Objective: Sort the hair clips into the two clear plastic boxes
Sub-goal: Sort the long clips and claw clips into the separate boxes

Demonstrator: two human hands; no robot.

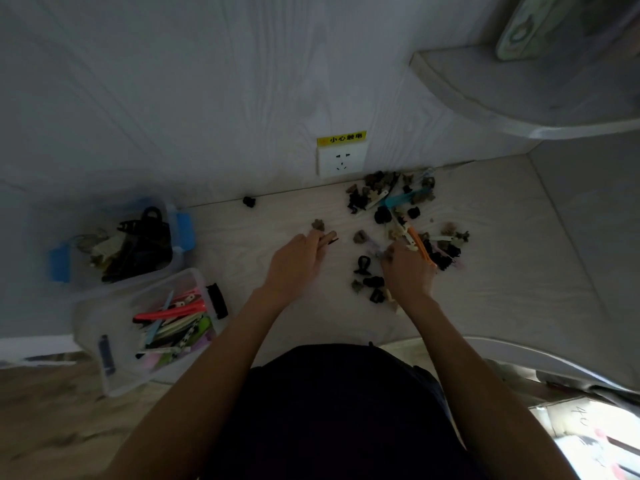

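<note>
A pile of hair clips (398, 202) lies scattered on the pale desk, mostly dark claw clips with a few long coloured ones. My left hand (298, 259) is shut on a small dark clip (330, 241) at its fingertips. My right hand (408, 268) is shut on several long clips, an orange one (420, 245) sticking out. At the left stand two clear boxes: the far box with blue latches (181, 226) holds dark claw clips, the near box (197, 275) holds long coloured clips.
A wall socket (341, 161) with a yellow label sits behind the pile. One black clip (248, 201) lies alone by the wall. A curved shelf (485, 95) juts out at upper right. The desk's front edge (519, 348) curves in near my body.
</note>
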